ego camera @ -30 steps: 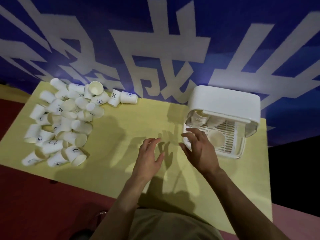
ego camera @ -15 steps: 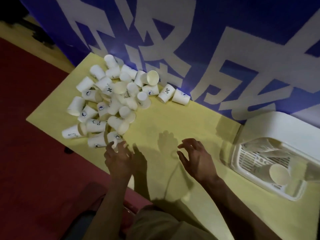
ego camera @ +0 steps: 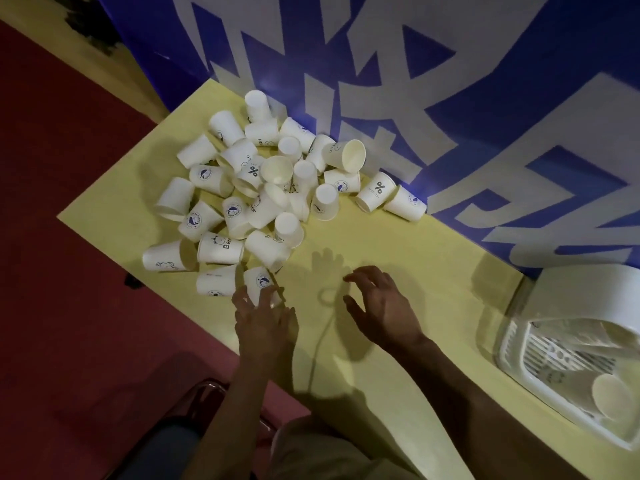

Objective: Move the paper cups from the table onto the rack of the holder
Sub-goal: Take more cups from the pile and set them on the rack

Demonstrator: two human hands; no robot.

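Several white paper cups (ego camera: pixel 263 192) lie in a loose pile on the far left part of the yellow table (ego camera: pixel 398 244), most on their sides. My left hand (ego camera: pixel 265 323) reaches the nearest cup (ego camera: pixel 258 280) at the pile's near edge, its spread fingertips touching the cup's near end. My right hand (ego camera: pixel 381 310) hovers over bare table to the right of it, fingers loosely curled, holding nothing. The white holder (ego camera: pixel 585 289) stands at the right edge of the view. Its slotted rack (ego camera: pixel 561 362) carries a cup (ego camera: pixel 613 396) lying with its mouth toward me; other cups sit behind a clear flap.
A blue banner with large white characters (ego camera: pixel 398 81) rises right behind the table's far edge. Red floor (ego camera: pixel 69 271) lies to the left. The table's left corner (ego camera: pixel 60 216) is near the pile. A chair frame (ego camera: pixel 194 403) shows below my left arm.
My view has swung left from the holder to the cup pile. My left hand travelled left to the nearest cup. My right hand left the holder and now hovers mid-table.
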